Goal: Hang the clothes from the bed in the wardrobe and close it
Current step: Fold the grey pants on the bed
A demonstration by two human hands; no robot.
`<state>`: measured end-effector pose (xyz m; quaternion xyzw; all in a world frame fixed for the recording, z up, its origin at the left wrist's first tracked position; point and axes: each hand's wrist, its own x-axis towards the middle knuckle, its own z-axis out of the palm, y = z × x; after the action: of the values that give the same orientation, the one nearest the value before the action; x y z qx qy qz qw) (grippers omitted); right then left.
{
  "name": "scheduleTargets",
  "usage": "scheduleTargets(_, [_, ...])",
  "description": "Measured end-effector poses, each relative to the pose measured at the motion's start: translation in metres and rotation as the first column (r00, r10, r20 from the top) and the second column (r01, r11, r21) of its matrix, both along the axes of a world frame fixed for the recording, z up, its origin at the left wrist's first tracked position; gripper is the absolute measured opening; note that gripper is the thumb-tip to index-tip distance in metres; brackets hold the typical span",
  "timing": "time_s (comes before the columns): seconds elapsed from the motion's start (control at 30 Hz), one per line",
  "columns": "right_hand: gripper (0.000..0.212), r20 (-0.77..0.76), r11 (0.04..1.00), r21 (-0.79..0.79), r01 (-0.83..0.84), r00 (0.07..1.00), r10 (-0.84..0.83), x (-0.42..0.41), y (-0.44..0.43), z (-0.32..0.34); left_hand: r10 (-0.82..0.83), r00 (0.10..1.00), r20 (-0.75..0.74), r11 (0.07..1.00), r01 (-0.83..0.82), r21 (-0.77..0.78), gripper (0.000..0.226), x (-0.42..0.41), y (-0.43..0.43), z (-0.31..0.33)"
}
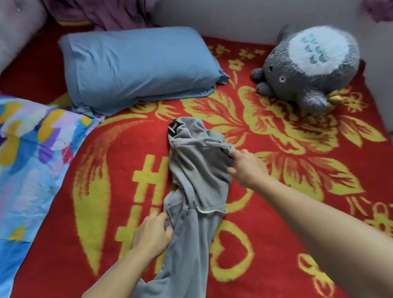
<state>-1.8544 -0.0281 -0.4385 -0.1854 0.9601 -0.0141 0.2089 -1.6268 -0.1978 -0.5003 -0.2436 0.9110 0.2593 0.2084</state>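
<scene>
The left hand (151,233) grips a fold of the crumpled grey cloth garment (196,171) at its 7 o'clock edge. The right hand (247,167) pinches its 2 o'clock edge. The garment lies at the centre of the red, yellow-flowered bed blanket (301,222). A soft blue pillow (138,66) sits at 11 o'clock and a round grey plush toy (309,68) at 1 o'clock.

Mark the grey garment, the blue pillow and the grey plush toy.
grey fabric garment (196,171): head view, its crumpled middle.
blue pillow (136,66): head view, centre of the pillowcase.
grey plush toy (292,85): head view, its furry body.
</scene>
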Motion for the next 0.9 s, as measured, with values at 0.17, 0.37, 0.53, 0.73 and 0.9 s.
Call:
scheduleTargets(0.17, [0.073,-0.067,0.990,-0.136,-0.032,0.997,0.023,-0.057,-0.043,-0.076,0.073,0.996,-0.060,0.997,-0.071,0.029,0.052,-0.015,0.011,-0.062])
scheduleTargets(0.37, [0.024,0.042,0.997,-0.047,-0.060,0.997,0.062,-0.049,0.001,-0.144,-0.004,0.999,0.043,1.000,0.005,-0.016,0.069,-0.036,0.024,-0.114])
scheduleTargets(0.53, [0.027,-0.074,0.904,-0.157,0.398,0.908,-0.412,-0.036,0.157,-0.147,-0.049,0.991,0.126,0.994,0.061,-0.095,0.067,-0.047,0.035,-0.118])
scheduleTargets(0.73, [0.022,0.076,0.774,0.216,0.595,0.780,-0.621,0.019,0.330,-0.166,-0.094,0.995,-0.024,0.985,0.090,-0.148,0.032,-0.066,0.051,-0.115])
scheduleTargets(0.9, [0.040,0.041,0.671,0.289,0.682,0.692,-0.721,0.021,0.326,-0.176,0.194,0.980,-0.040,0.978,-0.190,0.090,0.044,-0.107,0.064,-0.124])
